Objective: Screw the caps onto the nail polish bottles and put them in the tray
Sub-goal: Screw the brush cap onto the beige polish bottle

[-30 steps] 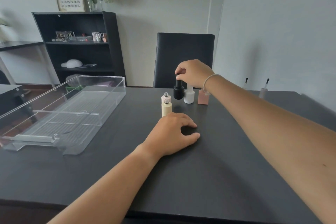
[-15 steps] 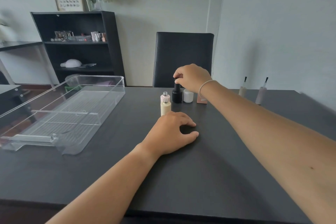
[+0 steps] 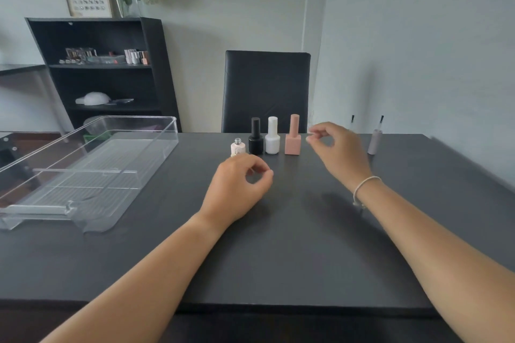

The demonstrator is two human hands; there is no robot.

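Note:
Three capped nail polish bottles stand in a row at the table's far side: a black bottle [image 3: 255, 139], a white bottle [image 3: 272, 137] and a pink square bottle [image 3: 293, 139]. Left of them stands an uncapped pale pink bottle [image 3: 237, 147]. My left hand [image 3: 237, 186] hovers just in front of it, fingers loosely curled and holding nothing; it hides the cream bottle. My right hand [image 3: 341, 152] is right of the pink bottle, blurred, thumb and forefinger close together with nothing between them. A grey brush cap [image 3: 374, 143] stands beyond it. A second brush tip [image 3: 352, 119] shows above that hand.
A clear plastic tray [image 3: 157, 152] lies at the table's left, reaching past its edge. A black chair [image 3: 266, 89] stands behind the bottles. A black shelf unit [image 3: 111, 75] stands at the back left. The wall runs along the table's right side.
My right hand has let go of the black bottle's cap and moved right. My left hand has moved forward and now covers the cream bottle.

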